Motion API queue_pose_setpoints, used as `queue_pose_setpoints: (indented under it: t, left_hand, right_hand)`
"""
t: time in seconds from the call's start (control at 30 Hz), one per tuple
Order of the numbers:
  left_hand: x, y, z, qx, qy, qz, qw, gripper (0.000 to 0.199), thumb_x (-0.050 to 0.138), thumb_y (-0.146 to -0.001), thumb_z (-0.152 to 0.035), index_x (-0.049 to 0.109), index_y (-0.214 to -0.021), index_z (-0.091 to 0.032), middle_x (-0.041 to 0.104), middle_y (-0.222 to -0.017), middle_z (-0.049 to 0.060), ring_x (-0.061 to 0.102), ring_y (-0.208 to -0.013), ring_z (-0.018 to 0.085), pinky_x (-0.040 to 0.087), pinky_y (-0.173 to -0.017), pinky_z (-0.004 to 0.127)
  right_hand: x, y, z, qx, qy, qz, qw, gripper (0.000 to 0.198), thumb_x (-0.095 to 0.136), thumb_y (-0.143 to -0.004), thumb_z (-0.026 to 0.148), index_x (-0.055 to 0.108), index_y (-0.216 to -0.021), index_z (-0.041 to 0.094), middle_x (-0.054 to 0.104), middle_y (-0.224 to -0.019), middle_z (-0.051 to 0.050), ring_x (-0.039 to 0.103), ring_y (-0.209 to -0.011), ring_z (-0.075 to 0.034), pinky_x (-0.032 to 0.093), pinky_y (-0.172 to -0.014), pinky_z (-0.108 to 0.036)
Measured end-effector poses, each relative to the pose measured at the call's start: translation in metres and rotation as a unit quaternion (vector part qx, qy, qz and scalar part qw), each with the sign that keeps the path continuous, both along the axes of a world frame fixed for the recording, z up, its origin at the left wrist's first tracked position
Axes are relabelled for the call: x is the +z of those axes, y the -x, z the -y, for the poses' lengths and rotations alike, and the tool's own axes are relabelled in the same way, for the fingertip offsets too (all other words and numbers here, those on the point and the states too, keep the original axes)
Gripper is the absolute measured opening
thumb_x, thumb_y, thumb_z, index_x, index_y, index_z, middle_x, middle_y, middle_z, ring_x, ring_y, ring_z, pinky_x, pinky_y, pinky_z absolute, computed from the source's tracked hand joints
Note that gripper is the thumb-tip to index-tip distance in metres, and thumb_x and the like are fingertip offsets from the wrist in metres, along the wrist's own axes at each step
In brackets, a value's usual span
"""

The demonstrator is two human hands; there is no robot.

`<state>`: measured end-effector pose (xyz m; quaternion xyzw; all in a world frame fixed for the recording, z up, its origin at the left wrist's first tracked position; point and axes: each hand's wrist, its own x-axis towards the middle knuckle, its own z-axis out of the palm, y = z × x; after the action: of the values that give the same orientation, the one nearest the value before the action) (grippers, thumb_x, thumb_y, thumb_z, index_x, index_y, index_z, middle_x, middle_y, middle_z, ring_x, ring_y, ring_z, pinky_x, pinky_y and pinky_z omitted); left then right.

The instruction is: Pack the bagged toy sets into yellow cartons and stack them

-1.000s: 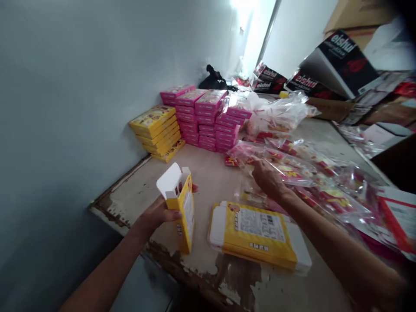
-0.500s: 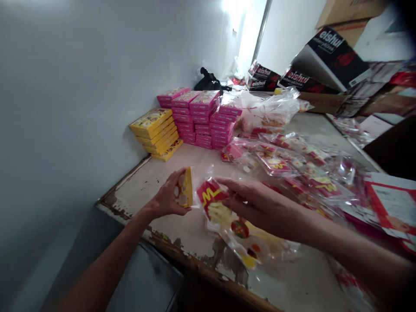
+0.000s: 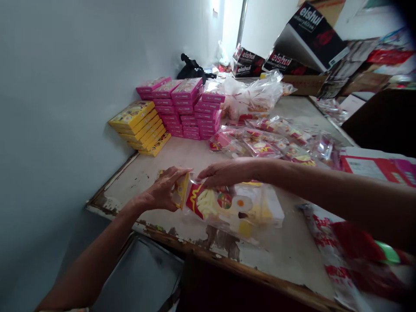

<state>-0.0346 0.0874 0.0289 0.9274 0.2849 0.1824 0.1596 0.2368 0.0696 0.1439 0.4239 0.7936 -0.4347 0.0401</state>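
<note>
Packet [image 3: 224, 203] lies tilted over the worktop [image 3: 289, 249], its red end up against the small yellow box [image 3: 184, 190]; whether any of it is inside, I cannot tell. My left grip [image 3: 162, 188] is clamped on that box, thumb and fingers spread around it. My right grip [image 3: 225, 172] lies palm down along the packet's upper edge, touching it, but I cannot tell whether the fingers pinch it or only press, since the thumb is hidden.

As for what is done, yellow boxes [image 3: 139, 121] stand stacked by the wall, with taller stacks of pink boxes [image 3: 186, 110] right beside them. I judge this packet to be only partway along, as most of it shows outside the box. Plenty looks left: flat cartons [image 3: 275, 208] lie partly beneath the packet, and loose packets [image 3: 263, 147] are heaped beyond my right arm.
</note>
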Motion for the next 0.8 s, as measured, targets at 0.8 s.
queue_pose_setpoints:
  t: [0.8]
  left_hand:
    - [0.007,-0.009,0.021,0.036,0.017,-0.002,0.999,0.126,0.082,-0.055,-0.026,0.020,-0.165,-0.025,0.045,-0.148,0.012,0.048,-0.133,0.036,0.039,-0.117,0.048]
  right_hand:
    - [-0.034,0.008,-0.040,-0.125,-0.039,-0.090,0.987,0.043,0.089,-0.066,0.032,0.055,-0.090,0.023,0.062,-0.068,0.006,0.054,-0.054,-0.011,0.036,-0.044,-0.023]
